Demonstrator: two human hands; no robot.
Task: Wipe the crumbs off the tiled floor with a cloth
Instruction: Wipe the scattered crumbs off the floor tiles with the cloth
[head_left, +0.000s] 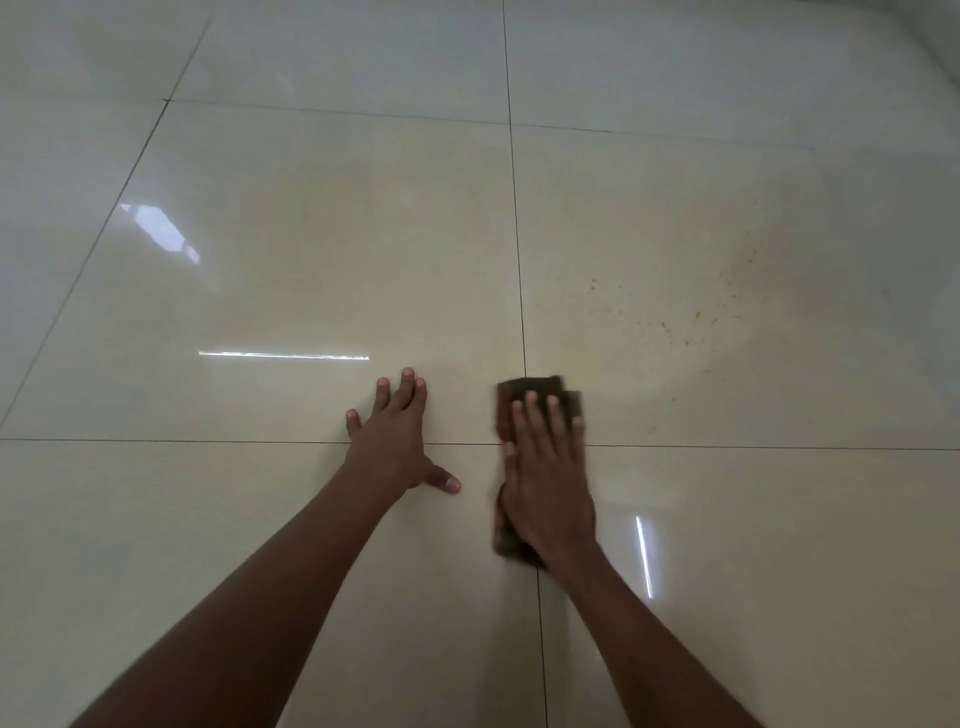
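Note:
A dark brown folded cloth (530, 388) lies flat on the glossy cream tiled floor (311, 260), right where two grout lines cross. My right hand (548, 478) presses down on it with straight fingers, covering most of it. My left hand (397, 441) rests flat on the bare tile to the left of the cloth, fingers spread, holding nothing. Small yellow-orange crumbs (665, 326) are scattered over the tile ahead and to the right of the cloth, apart from it. The right hand and cloth look slightly blurred.
Dark grout lines (517, 234) divide the floor into large square tiles. Bright reflections of lights show on the tiles at the left (283, 356) and near my right forearm (644, 556). Nothing else stands on the floor in view.

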